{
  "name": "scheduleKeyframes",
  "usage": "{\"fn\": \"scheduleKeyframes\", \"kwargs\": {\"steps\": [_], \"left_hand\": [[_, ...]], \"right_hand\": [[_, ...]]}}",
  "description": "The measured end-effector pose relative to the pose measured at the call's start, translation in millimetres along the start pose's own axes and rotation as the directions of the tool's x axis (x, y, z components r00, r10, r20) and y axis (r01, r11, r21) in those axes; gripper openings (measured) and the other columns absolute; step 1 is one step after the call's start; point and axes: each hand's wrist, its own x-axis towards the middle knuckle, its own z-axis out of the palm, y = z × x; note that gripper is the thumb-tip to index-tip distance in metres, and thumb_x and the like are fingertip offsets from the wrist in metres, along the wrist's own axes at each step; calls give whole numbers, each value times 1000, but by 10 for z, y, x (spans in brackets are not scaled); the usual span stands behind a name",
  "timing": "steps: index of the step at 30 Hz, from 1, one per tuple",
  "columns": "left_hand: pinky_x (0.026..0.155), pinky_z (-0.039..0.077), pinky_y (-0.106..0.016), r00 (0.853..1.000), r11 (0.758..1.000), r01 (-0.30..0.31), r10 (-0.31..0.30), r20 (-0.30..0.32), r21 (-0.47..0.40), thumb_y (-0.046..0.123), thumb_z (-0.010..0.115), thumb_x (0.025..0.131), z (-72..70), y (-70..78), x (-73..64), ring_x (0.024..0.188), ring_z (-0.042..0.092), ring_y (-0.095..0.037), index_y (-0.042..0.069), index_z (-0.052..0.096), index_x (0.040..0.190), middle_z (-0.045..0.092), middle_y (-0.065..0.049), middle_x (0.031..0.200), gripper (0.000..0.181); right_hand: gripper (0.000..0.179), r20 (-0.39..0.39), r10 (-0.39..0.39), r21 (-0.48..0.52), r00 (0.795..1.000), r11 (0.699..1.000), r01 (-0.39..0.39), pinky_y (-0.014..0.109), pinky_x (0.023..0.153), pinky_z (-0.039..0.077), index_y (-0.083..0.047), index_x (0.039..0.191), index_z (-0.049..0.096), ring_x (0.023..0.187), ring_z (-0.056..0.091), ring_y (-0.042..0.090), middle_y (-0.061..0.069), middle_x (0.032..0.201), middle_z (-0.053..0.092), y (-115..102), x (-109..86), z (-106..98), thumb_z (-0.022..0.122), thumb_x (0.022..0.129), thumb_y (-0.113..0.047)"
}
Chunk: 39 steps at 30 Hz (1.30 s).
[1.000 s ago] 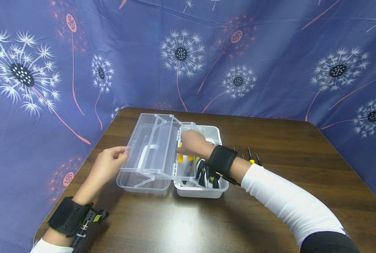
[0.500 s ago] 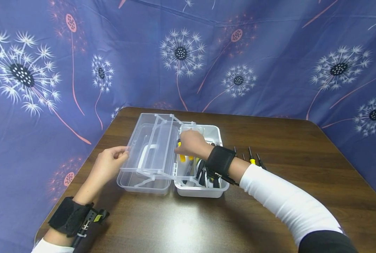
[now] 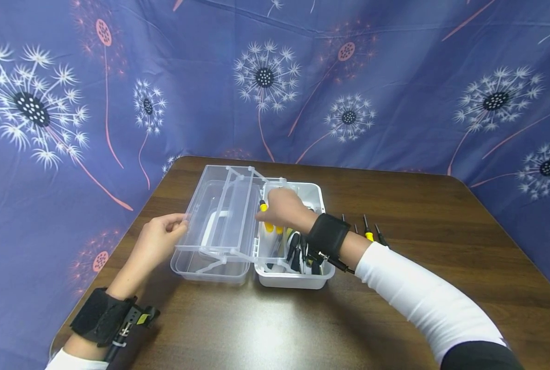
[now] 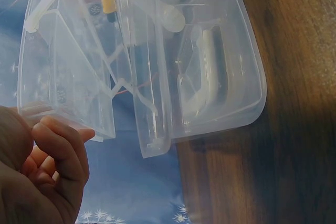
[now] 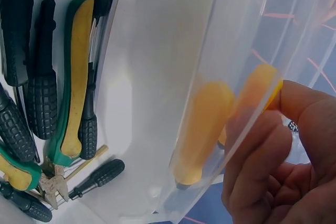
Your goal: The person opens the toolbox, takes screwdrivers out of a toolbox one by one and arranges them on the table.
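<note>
My left hand [image 3: 161,236] pinches the outer edge of a clear plastic folding tray [image 3: 205,210], which spreads out from the toolbox [image 3: 293,281]. In the left wrist view, thumb and fingers meet at the tray's corner. My right hand [image 3: 286,208] is over the tray section above the white box. It grips a yellow handle with a black end [image 3: 263,206], shaped like a screwdriver handle; the rest is hidden behind the fingers and tray wall. Beside it, a second yellow handle [image 5: 207,129] lies in the tray, seen through the plastic.
Several black-handled screwdrivers [image 5: 43,98] and green-and-yellow pliers [image 5: 79,77] lie in the white box bottom. The clear lid [image 3: 210,275] lies opened out to the left, under the tray. More screwdrivers [image 3: 369,235] lie on the wooden table [image 3: 423,216] right of the box.
The yellow handle in my right hand has tilted, and its black end has come into view. My right hand has shifted slightly right. The left hand stays at the tray edge.
</note>
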Motion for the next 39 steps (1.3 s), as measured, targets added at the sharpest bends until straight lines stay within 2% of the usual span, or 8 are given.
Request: {"fn": "scheduleKeyframes", "kwargs": {"steps": [9, 18, 25, 28, 32, 36, 39], "left_hand": [[47, 37, -26, 1000, 1000, 13, -13, 17, -8, 26, 50, 95, 16, 20, 2, 51, 44, -9, 4, 61, 126, 45, 3, 63, 40], [46, 36, -26, 1000, 1000, 8, -8, 21, -7, 25, 50, 95, 37, 20, 1, 50, 43, -9, 4, 61, 127, 46, 2, 64, 40], [46, 36, -27, 1000, 1000, 12, -12, 24, -4, 26, 49, 95, 53, 8, 0, 49, 41, -10, 5, 62, 126, 47, 0, 65, 40], [46, 37, -27, 1000, 1000, 11, -11, 23, 0, 25, 49, 95, 58, 13, 2, 50, 42, -10, 5, 62, 126, 49, -1, 66, 39], [47, 37, -27, 1000, 1000, 9, -9, 27, 7, 26, 49, 95, 51, 22, 5, 50, 40, -10, 6, 61, 127, 50, -2, 67, 40], [47, 37, -27, 999, 1000, 16, -16, 31, 11, 28, 48, 95, 19, 15, -5, 50, 40, -10, 6, 60, 128, 51, -3, 70, 42], [46, 37, -27, 999, 1000, 25, -25, 38, 7, 29, 48, 96, -1, 2, -17, 51, 43, -10, 6, 59, 129, 51, -2, 69, 42]], "right_hand": [[40, 5, 40, 46, 999, 998, -40, 21, 47, 36, -13, 54, 54, 45, 49, 10, -3, 50, 50, 60, -45, -50, 67, 81, -39], [40, 2, 60, 48, 998, 997, -60, 23, 49, 36, -14, 50, 53, 43, 51, 11, -4, 45, 48, 108, -112, -108, 64, 81, -37], [40, -22, 43, 38, 999, 998, -42, 23, 48, 30, -15, 48, 45, 43, 37, 10, -6, 46, 34, 163, -180, -151, 62, 80, -32], [42, -40, 34, 33, 999, 999, -33, 23, 47, 28, -16, 46, 43, 42, 36, 10, -7, 45, 34, 222, -214, -190, 61, 80, -32], [45, -40, 54, 86, 998, 995, -51, 23, 47, 29, -15, 43, 43, 40, 41, 11, -5, 42, 37, 316, -257, -254, 61, 81, -32], [49, -38, 68, 147, 997, 987, -62, 22, 45, 25, -14, 43, 41, 38, 39, 11, -5, 41, 34, 408, -294, -282, 63, 83, -32], [50, -34, 80, 168, 996, 983, -73, 22, 44, 21, -14, 44, 40, 38, 31, 10, -6, 43, 30, 469, -325, -286, 64, 83, -32]]}}
